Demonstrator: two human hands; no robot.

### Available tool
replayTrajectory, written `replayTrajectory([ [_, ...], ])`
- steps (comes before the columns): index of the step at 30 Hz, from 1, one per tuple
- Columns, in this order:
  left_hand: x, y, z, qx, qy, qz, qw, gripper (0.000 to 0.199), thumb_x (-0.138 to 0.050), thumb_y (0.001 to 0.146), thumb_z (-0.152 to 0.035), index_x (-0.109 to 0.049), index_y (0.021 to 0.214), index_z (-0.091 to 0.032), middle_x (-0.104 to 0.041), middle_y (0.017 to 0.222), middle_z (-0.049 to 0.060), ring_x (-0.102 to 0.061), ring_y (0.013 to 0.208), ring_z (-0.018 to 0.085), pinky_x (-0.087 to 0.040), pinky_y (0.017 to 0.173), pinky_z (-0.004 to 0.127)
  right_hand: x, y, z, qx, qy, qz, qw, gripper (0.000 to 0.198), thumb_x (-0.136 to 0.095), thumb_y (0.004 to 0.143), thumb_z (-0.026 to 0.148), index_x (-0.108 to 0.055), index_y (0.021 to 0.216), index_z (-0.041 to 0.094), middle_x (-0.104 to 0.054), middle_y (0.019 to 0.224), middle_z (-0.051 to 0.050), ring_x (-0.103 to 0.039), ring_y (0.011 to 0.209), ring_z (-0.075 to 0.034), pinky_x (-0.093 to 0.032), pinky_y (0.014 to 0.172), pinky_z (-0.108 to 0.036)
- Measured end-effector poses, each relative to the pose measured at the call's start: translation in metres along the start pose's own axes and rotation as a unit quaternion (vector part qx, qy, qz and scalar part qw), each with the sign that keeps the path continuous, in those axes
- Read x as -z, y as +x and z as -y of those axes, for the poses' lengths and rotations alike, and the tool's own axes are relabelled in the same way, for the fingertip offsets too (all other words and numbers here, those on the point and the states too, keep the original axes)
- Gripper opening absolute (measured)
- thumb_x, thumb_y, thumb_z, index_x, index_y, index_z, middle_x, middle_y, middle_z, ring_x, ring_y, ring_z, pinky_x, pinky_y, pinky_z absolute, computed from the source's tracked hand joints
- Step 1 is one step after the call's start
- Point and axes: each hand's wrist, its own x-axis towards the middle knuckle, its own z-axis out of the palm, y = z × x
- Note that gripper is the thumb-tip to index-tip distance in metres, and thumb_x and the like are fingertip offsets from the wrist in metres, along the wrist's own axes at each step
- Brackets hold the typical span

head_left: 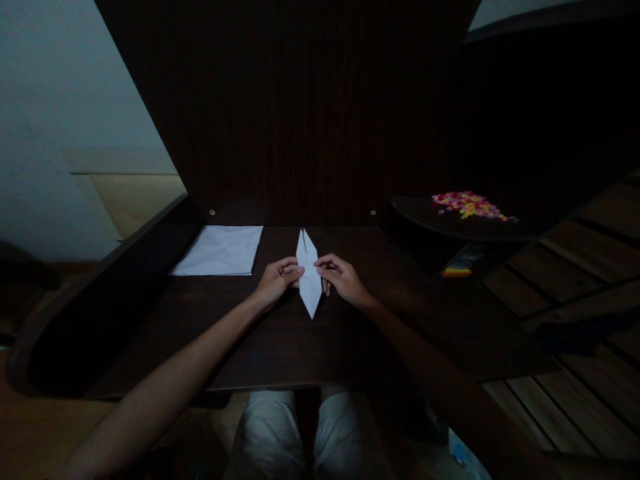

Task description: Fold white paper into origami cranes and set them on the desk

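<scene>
A folded white paper [311,283], long and narrow with pointed ends, is held between my two hands over the dark desk. Its far end is split into two points by a slit. My left hand [278,279] pinches its left edge, thumb on top. On the opposite edge, my right hand [344,278] grips with thumb and fingers, some fingertips showing from beneath. Parts of the fingers under the paper are hidden.
Flat white paper sheets [220,250] lie at the desk's back left. A raised side panel [100,287] borders the left. On a small shelf [415,217] at right sits a heap of colourful small pieces [470,205]. A tall dark panel [300,120] stands behind.
</scene>
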Motion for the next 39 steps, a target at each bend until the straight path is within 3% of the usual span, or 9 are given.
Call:
replayTrajectory([
  [5,0.000,0.000,-0.001,0.014,-0.019,-0.012,1.000,0.038,-0.079,0.058,-0.028,-0.065,0.089,-0.011,-0.069,0.079,0.006,-0.064,0.068,0.015,-0.050,0.064,0.026,0.002,0.000,0.001,-0.020,-0.011,0.015,1.000,0.014,-0.052,0.079,0.028,-0.059,0.080,0.017,-0.051,0.049,0.005,-0.052,0.042,-0.010,-0.042,0.039,-0.021],
  [11,-0.003,-0.002,-0.004,0.022,-0.022,-0.012,0.999,0.037,-0.079,0.056,-0.022,-0.065,0.089,-0.011,-0.069,0.078,0.005,-0.064,0.069,0.015,-0.051,0.065,0.026,0.004,-0.002,0.001,-0.011,-0.039,0.025,0.999,0.020,-0.049,0.067,0.014,-0.060,0.084,0.016,-0.053,0.057,0.004,-0.051,0.046,-0.008,-0.041,0.043,-0.019],
  [15,-0.004,-0.001,-0.005,0.022,-0.031,-0.010,0.999,0.036,-0.076,0.056,-0.018,-0.064,0.089,-0.011,-0.069,0.077,0.005,-0.064,0.067,0.014,-0.051,0.063,0.025,0.002,-0.003,-0.002,0.037,-0.090,0.007,0.995,0.022,-0.055,0.066,0.011,-0.062,0.086,0.016,-0.054,0.074,0.002,-0.046,0.048,-0.004,-0.036,0.042,-0.016],
  [21,-0.003,0.001,-0.005,0.032,-0.060,-0.012,0.998,0.028,-0.068,0.058,-0.009,-0.064,0.085,-0.010,-0.068,0.073,0.004,-0.062,0.061,0.012,-0.050,0.057,0.022,0.003,-0.002,-0.005,0.086,-0.120,-0.004,0.989,0.013,-0.063,0.073,0.020,-0.066,0.085,0.016,-0.053,0.092,-0.003,-0.047,0.055,-0.004,-0.036,0.043,-0.017],
  [25,-0.003,0.000,-0.005,0.038,-0.070,0.031,0.996,0.024,-0.061,0.061,-0.008,-0.063,0.085,-0.009,-0.069,0.076,0.007,-0.065,0.060,0.016,-0.053,0.060,0.029,0.004,-0.001,-0.006,0.093,-0.119,-0.026,0.988,0.015,-0.066,0.075,0.030,-0.067,0.080,0.016,-0.054,0.088,-0.003,-0.051,0.061,-0.007,-0.041,0.047,-0.018],
  [30,-0.002,-0.001,-0.003,0.001,-0.046,0.063,0.997,0.036,-0.062,0.059,-0.006,-0.061,0.095,-0.009,-0.069,0.079,0.007,-0.067,0.067,0.019,-0.052,0.065,0.031,0.003,0.000,-0.004,0.065,-0.083,-0.045,0.993,0.026,-0.068,0.073,0.040,-0.063,0.075,0.015,-0.054,0.081,-0.002,-0.053,0.051,-0.006,-0.043,0.044,-0.020],
  [35,-0.003,-0.001,0.003,-0.058,0.013,0.041,0.997,0.058,-0.076,0.057,-0.008,-0.055,0.111,-0.014,-0.067,0.083,0.002,-0.063,0.067,0.011,-0.050,0.068,0.024,0.001,0.000,-0.001,0.038,-0.064,-0.061,0.995,0.032,-0.071,0.067,0.044,-0.059,0.071,0.015,-0.054,0.074,0.000,-0.054,0.049,-0.007,-0.042,0.041,-0.020],
  [39,-0.003,0.001,0.005,-0.082,0.027,0.026,0.996,0.058,-0.080,0.057,-0.015,-0.055,0.110,-0.013,-0.066,0.079,0.000,-0.059,0.064,0.007,-0.048,0.067,0.021,0.001,0.000,-0.003,0.014,-0.047,-0.063,0.997,0.035,-0.075,0.063,0.043,-0.055,0.072,0.016,-0.054,0.066,0.002,-0.051,0.047,-0.007,-0.043,0.039,-0.019],
])
